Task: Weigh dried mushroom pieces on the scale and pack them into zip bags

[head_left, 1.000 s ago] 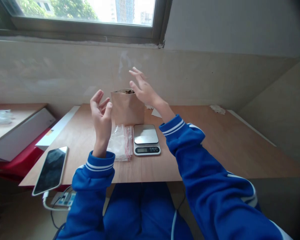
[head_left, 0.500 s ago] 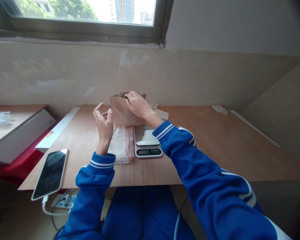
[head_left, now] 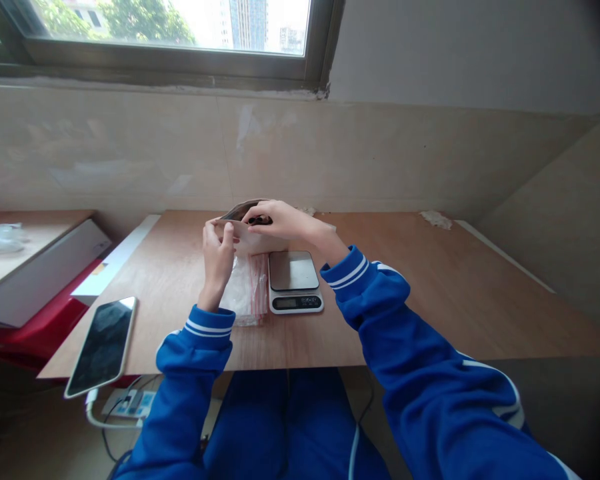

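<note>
Left hand (head_left: 219,252) on paper bag (head_left: 255,245), right hand (head_left: 280,220) partly hiding dark contents (head_left: 261,220)

No legible wording or figures; nearest thing to text is on the white scale (head_left: 295,283) on the table (head_left: 405,293), where the dark front panel (head_left: 313,301) carries small pale marks beside a grey display (head_left: 286,303) (marks too fine to make out, display digits likewise). Phone (head_left: 101,347) at the table's left edge: dark screen with a cloudy reflection, nothing readable. Small dark mark near the upper end of the white panel (head_left: 45,280) at far left, too small to tell whether lettering.
</note>
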`<action>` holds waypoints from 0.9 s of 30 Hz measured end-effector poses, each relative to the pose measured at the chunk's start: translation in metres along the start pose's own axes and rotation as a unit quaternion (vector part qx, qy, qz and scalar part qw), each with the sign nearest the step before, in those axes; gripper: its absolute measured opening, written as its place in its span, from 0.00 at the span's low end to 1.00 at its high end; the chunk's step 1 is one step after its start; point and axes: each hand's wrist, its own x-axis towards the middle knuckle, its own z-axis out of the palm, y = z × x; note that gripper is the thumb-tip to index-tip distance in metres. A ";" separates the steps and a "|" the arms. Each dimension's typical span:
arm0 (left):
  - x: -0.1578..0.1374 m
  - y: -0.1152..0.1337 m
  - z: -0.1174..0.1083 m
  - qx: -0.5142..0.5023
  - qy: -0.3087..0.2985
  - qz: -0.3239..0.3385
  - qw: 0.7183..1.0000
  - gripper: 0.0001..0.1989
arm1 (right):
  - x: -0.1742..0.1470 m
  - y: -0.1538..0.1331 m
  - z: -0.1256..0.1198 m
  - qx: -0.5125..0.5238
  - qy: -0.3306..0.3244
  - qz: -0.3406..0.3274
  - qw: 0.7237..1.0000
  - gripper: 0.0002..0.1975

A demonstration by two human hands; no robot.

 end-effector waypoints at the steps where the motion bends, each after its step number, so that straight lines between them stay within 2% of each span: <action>1: -0.001 -0.001 0.001 -0.001 -0.008 0.001 1.000 0.17 | -0.001 0.000 -0.001 0.018 0.003 0.004 1.000 0.08; 5: -0.001 -0.007 0.004 0.002 -0.035 0.029 0.999 0.16 | -0.004 0.003 -0.003 0.085 0.039 0.024 0.995 0.08; 9: 0.004 -0.025 0.005 0.016 -0.028 0.057 0.998 0.15 | -0.011 0.000 -0.007 0.146 0.159 0.041 0.976 0.11; 11: 0.007 -0.039 0.006 0.026 -0.019 0.061 0.998 0.15 | -0.021 -0.001 -0.008 0.156 0.256 0.052 0.952 0.14; 14: 0.011 -0.065 0.007 0.036 -0.025 0.051 0.998 0.16 | -0.045 0.004 -0.001 0.149 0.408 0.079 0.897 0.16; 16: 0.013 -0.082 0.008 0.045 -0.023 0.048 0.998 0.18 | -0.067 0.014 0.013 0.143 0.455 0.105 0.873 0.16; 18: 0.014 -0.099 0.010 0.048 -0.022 0.042 0.998 0.21 | -0.088 0.027 0.035 0.134 0.430 0.138 0.882 0.14; 22: 0.011 -0.122 0.012 0.051 -0.033 0.027 0.998 0.27 | -0.120 0.053 0.085 0.093 0.295 0.199 0.930 0.09; 27: 0.008 -0.132 0.012 0.078 -0.016 0.025 0.996 0.27 | -0.133 0.075 0.130 0.018 0.231 0.193 0.953 0.11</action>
